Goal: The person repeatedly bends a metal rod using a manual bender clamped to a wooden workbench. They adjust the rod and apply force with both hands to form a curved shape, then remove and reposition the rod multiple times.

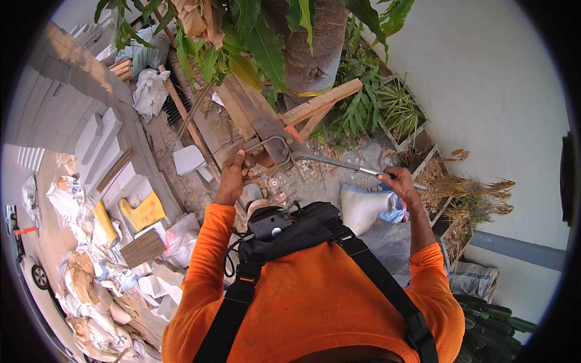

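A bent metal rod [272, 141], shaped in a partly closed rectangle, lies over a wooden board [251, 109] with an orange patch and metal pins. My left hand [233, 176] has its fingers wrapped round the rod's left end, beside a small wooden block. My right hand [399, 184] grips a long silver metal bar [339, 166], whose far end meets the bent rod at the board. Whether the bar's tip encloses the rod is too small to tell.
A tree trunk [302, 48] with leaves rises ahead, beside wooden beams [321, 103]. At left are stacked pale blocks [100, 145], yellow boots [142, 212], sacks and a car's edge. Sacks [357, 206] lie below the bar. A white wall [490, 91] and planters stand at right.
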Available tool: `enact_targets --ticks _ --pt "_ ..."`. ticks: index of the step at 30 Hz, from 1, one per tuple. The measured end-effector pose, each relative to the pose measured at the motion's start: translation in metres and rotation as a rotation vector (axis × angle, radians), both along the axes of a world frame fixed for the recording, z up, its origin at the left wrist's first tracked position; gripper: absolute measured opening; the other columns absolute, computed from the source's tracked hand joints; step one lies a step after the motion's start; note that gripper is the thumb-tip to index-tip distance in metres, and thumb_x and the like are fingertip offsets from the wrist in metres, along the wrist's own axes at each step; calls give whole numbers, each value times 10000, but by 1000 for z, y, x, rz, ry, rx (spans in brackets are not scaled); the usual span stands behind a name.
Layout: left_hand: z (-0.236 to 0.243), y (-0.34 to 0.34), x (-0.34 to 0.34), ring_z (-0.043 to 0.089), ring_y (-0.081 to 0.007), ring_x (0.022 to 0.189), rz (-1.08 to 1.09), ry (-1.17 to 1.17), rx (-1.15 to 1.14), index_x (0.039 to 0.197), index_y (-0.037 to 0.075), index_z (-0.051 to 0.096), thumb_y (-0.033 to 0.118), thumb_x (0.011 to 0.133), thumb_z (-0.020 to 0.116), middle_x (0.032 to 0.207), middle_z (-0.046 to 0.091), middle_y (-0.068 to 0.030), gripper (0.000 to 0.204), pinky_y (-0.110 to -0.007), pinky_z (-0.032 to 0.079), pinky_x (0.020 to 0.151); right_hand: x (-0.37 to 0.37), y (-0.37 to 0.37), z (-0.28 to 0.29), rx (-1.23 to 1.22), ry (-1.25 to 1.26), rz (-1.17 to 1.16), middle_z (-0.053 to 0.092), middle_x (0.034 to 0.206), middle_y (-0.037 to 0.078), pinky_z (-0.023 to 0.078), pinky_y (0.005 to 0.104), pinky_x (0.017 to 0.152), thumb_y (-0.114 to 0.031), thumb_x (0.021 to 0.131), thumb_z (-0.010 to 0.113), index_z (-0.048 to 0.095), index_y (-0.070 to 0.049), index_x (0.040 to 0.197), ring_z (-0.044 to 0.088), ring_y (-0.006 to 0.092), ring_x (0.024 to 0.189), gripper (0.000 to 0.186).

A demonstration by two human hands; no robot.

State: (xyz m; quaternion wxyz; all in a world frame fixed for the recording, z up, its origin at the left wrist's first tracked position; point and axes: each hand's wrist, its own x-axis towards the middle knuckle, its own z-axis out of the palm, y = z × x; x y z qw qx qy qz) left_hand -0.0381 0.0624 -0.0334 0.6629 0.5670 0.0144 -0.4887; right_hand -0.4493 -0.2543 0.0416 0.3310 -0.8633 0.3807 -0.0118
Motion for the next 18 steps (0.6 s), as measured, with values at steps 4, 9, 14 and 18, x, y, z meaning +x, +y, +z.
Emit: enact_targets --ticks 4,9,14,18 --pt "0 0 -3 582 -93 579 13 -24 22 876 115 583 480 1031 618 635 473 57 399 -419 663 634 18 -29 -5 -162 68 138 663 663 135 514 413 649 -682 817 753 782 -29 875 677 276 664 657" --pt "0 -2 -4 590 -102 603 12 -39 40 880 113 581 487 1030 618 644 478 54 404 -435 666 660 34 -57 7 -226 113 218 693 696 137 543 450 717 -734 792 736 788 -56 925 706 320 730 693" --pt "-2 -2 -4 585 -110 599 38 -31 53 874 120 583 479 1019 641 632 479 52 392 -451 658 669 42 -61 22 -285 152 260 706 712 130 549 442 773 -738 783 733 805 -76 996 715 329 791 699" --pt "-2 -2 -3 575 -109 599 39 -16 68 873 117 589 466 1029 632 615 475 52 385 -492 652 730 47 -60 32 -299 169 295 699 704 121 546 441 758 -736 786 730 805 -83 978 709 329 778 685"
